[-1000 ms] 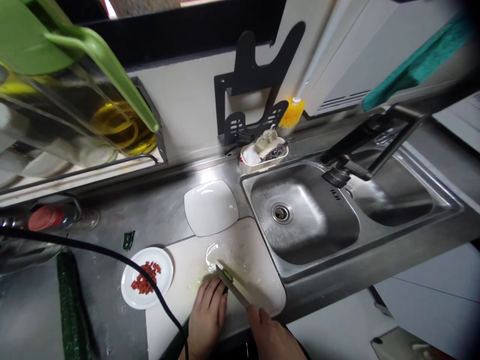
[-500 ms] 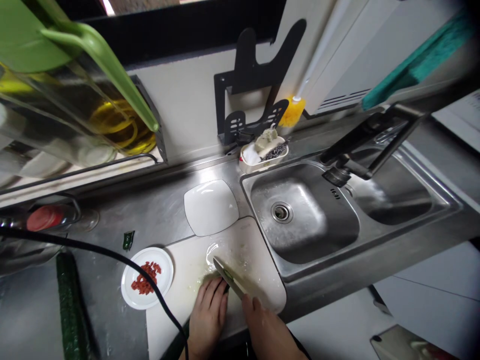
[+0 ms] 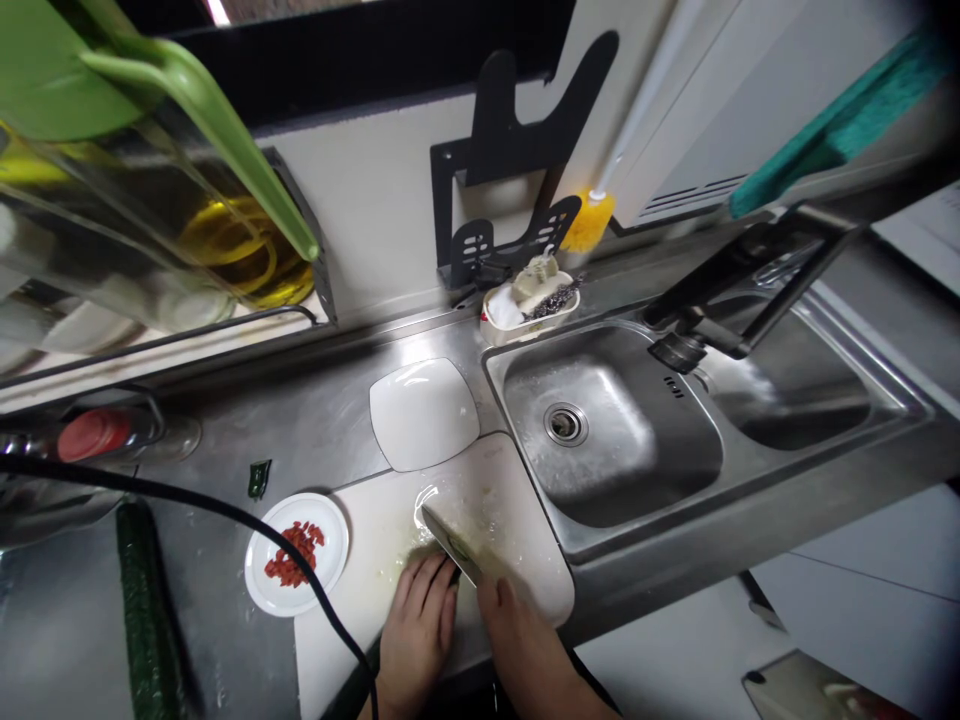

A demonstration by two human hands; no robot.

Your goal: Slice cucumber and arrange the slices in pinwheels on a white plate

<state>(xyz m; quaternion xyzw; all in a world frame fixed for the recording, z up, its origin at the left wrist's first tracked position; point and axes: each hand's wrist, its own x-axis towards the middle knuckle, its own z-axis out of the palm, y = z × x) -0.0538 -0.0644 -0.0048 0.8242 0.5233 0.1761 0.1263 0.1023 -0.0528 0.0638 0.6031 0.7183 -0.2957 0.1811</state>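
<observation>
On the white cutting board (image 3: 360, 520), my left hand (image 3: 420, 615) is closed with its fingertips pressed down over a dark green cucumber, mostly hidden beneath it. My right hand (image 3: 514, 620) grips a knife (image 3: 442, 530), whose handle is covered by the fingers. The blade lies just right of my left fingertips, its tip pointing up and left. A thin green slice (image 3: 460, 548) shows against the blade. Small wet bits are scattered on the board. Left of the board sits a round white plate (image 3: 257, 575) of chopped red pieces (image 3: 296, 555).
A square white plate (image 3: 424, 410) stands behind the board. To the right is a steel sink (image 3: 592, 430) with a dark faucet (image 3: 697, 335). Another whole cucumber (image 3: 146, 610) lies at far left, near a green scrap (image 3: 259, 479). A black cable (image 3: 225, 508) crosses the foreground.
My right hand and the knife have shifted slightly left, and the blade's face shows broader now. My left hand holds nearly the same place. The whole view has drifted a little.
</observation>
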